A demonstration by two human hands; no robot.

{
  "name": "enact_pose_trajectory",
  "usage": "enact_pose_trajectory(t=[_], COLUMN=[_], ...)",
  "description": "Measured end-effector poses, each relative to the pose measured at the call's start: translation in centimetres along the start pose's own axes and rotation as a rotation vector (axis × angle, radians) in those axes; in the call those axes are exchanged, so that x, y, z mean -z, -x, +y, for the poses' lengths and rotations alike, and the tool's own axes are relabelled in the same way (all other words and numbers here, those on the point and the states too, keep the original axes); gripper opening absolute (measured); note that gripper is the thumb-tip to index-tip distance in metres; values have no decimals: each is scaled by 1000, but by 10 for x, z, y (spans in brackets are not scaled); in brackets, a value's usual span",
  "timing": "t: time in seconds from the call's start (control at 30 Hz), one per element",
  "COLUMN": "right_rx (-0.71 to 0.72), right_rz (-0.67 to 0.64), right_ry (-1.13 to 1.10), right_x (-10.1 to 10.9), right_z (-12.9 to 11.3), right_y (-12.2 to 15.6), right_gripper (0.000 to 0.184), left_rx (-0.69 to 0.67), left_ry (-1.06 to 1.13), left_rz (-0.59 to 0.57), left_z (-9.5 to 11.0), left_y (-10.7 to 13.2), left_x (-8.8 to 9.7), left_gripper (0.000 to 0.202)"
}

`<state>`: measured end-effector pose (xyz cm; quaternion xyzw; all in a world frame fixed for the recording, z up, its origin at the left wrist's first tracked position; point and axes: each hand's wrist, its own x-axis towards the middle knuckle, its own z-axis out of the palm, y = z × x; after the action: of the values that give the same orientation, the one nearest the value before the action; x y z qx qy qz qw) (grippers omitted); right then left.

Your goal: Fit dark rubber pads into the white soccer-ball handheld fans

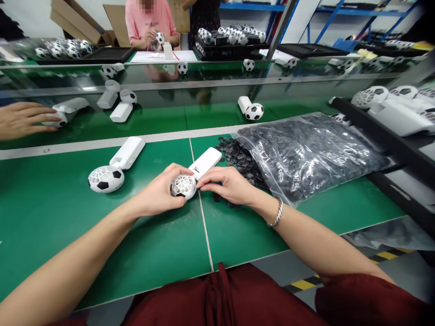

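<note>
My left hand (163,190) grips the round head of a white football-patterned device (184,186), thumb and fingers on opposite sides. Its lattice top faces up, and its flat white handle (208,160) points away to the right. At the ball's right edge, my right hand (231,184) pinches a small black piece, mostly hidden by the fingertips. Just beyond that hand lies a loose pile of flat black pieces (239,156). Another football device (107,179) rests on the green table to the left, with several black patches on its ball.
A clear plastic bag (312,149) of black pieces lies at right, beside black trays (380,131) of white devices. Across the green conveyor (163,111), more devices lie scattered. Another person's hand (25,120) touches one at left. A person in pink (151,22) works opposite.
</note>
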<state>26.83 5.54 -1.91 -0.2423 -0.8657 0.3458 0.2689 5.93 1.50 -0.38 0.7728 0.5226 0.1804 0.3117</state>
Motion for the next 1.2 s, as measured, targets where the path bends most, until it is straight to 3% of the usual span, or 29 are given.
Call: enact_pose_trajectory(t=[0.1,0.27,0.37,0.47,0.67,0.9,1.03,1.2], right_rx=[104,175,143,107,26,27,60,-4], right_rz=[-35,35,71,125,187,232,345,322], right_ry=[54,143,96,54,126,116,138,259], right_x=[-4,-10,-14,-16,-16,-12,0,7], right_z=[3,5,5,8,16,7,1,2], right_y=[-1,-4,-6,-8,-13,-13,-7,2], right_gripper=[14,7,1,8,29,28,17,9], left_rx=[-20,-6,10,-11,-64,-70,-9,53], left_ry=[8,31,42,42,53,110,51,-50], left_rz=[-14,65,178,245,276,301,372,532], left_z=[2,8,9,8,8,7,2,-19], left_y=[1,1,0,-1,0,-2,-33,-119], left_x=[1,-8,-16,-21,-27,-25,-5,30], left_gripper=[49,45,36,29,28,29,30,33])
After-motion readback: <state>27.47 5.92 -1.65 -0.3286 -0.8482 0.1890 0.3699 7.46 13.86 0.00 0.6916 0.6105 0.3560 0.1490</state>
